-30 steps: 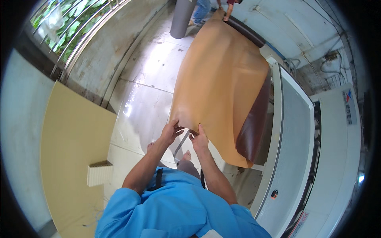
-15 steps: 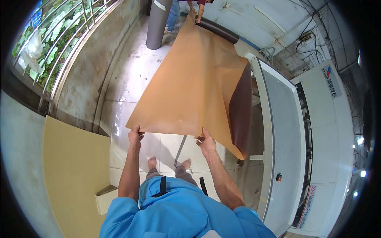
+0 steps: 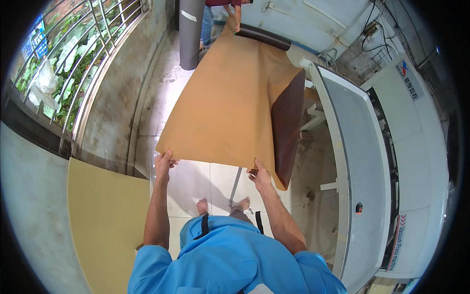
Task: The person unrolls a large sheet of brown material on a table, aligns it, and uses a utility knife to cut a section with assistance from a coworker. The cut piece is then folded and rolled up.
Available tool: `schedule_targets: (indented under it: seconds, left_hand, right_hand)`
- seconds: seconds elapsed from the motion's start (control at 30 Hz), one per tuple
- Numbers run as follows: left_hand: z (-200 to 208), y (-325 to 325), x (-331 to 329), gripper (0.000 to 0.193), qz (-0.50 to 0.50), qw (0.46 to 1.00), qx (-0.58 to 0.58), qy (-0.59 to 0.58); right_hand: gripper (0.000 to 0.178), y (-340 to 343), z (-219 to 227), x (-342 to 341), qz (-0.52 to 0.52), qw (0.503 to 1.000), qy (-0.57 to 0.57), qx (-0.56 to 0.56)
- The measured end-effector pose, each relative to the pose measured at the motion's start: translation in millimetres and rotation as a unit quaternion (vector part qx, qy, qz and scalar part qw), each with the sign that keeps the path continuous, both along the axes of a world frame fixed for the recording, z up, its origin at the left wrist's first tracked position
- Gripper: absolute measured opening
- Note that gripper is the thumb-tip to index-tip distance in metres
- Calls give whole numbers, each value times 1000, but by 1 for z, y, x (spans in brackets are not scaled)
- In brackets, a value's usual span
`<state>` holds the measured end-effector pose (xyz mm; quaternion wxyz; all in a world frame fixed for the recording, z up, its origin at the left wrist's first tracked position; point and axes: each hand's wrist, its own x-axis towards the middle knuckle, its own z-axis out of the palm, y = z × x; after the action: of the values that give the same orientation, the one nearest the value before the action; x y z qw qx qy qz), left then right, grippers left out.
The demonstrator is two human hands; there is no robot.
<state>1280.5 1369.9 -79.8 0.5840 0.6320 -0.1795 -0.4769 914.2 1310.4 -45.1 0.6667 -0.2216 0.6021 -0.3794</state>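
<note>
A large flexible sheet, tan on the upper face and dark brown beneath, stretches away from me. My left hand pinches its near left corner. Farther right along the same near edge, my right hand grips it between thumb and fingers. The sheet's right side droops and folds over, showing the dark brown underside. At the far end it meets a dark roll, where a co-worker's hand touches the sheet.
A tall grey roll stands at the far left beside the co-worker. Along the right runs a long machine with a framed grey bed. A pale yellow board leans at the near left, below a barred window.
The sheet's near right corner has swung left and slightly up, and its dark underside has shifted left. My view has turned a little. Both hands keep their hold on the near edge.
</note>
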Motion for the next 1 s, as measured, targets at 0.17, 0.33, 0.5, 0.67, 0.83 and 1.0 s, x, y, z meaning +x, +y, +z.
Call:
schedule_targets:
  seconds: [0.17,0.33,0.5,0.67,0.83,1.0]
  left_hand:
    - [4,-1,0,24,-6,1000,-4,1]
    - [2,-1,-1,25,-10,1000,4,7]
    - [4,-2,-1,26,-13,1000,2,-3]
    - [4,-4,-7,28,10,999,-23,-32]
    - [-8,-10,-17,23,99,981,-131,-107]
    - [-11,-14,-10,15,166,970,-128,-126]
  right_hand:
    - [19,1,-5,-1,-18,1000,0,9]
    - [21,0,-11,-4,-36,999,-2,24]
    - [20,1,-11,-5,-34,999,-6,16]
    - [19,2,-10,-5,-30,999,-20,10]
    - [19,0,-9,-2,-23,1000,-20,1]
    - [19,0,-3,2,-21,1000,-21,3]
